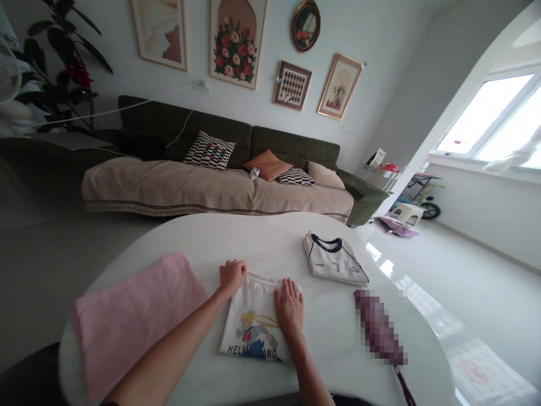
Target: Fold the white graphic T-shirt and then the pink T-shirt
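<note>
A white T-shirt [249,301] with a cartoon figure and dark lettering lies folded into a rectangle on the white table [270,231], its collar at the far side. My left hand [233,276] is closed at the shirt's far left corner, fingers curled on the fabric beside the collar. Flat on the shirt's right side rests my right hand [289,307], fingers stretched toward the collar. Left of the shirt, partly behind my left forearm, a pink cloth [139,307] is spread. A folded white jersey [336,262] with a navy collar lies at the far right.
A pixelated purple item [380,327] with a dark strap lies near the table's right edge. Beyond the table stands a green sofa [296,149] with a beige cover and several cushions. A plant [63,62] and part of a fan [9,73] are at the left.
</note>
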Motion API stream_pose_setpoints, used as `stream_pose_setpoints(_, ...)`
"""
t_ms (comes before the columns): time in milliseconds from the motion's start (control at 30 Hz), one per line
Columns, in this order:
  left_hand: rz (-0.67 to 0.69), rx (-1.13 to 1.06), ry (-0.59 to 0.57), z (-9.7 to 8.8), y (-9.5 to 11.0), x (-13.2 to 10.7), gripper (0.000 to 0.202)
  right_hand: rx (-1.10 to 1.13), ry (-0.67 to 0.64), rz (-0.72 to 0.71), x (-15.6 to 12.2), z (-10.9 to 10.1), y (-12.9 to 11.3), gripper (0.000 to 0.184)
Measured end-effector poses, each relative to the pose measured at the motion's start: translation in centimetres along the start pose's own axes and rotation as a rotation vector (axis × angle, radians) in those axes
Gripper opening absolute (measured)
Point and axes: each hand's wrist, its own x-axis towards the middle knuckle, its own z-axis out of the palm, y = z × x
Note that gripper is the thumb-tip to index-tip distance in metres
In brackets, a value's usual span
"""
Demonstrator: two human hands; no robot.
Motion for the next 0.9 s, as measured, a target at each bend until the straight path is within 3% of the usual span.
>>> stream_pose_setpoints(167, 0.069, 0.041, 0.053, -0.1, -0.1, -1.3, 0.024, 0.000, -0.004, 0.001, 0.0, 0.1, 0.1, 0.050)
stream_pose_setpoints(467, 0.204, 0.115, 0.098, -0.3, 0.2, -2.3, 0.026, -0.003, 0.002, -0.007, -0.1, 0.0, 0.0, 0.050)
stream_pose_setpoints(900, 0.153, 0.115, 0.076, 0.5, 0.5, -3.1, 0.027, -0.001, -0.020, 0.015, 0.1, 0.6, 0.1, 0.052)
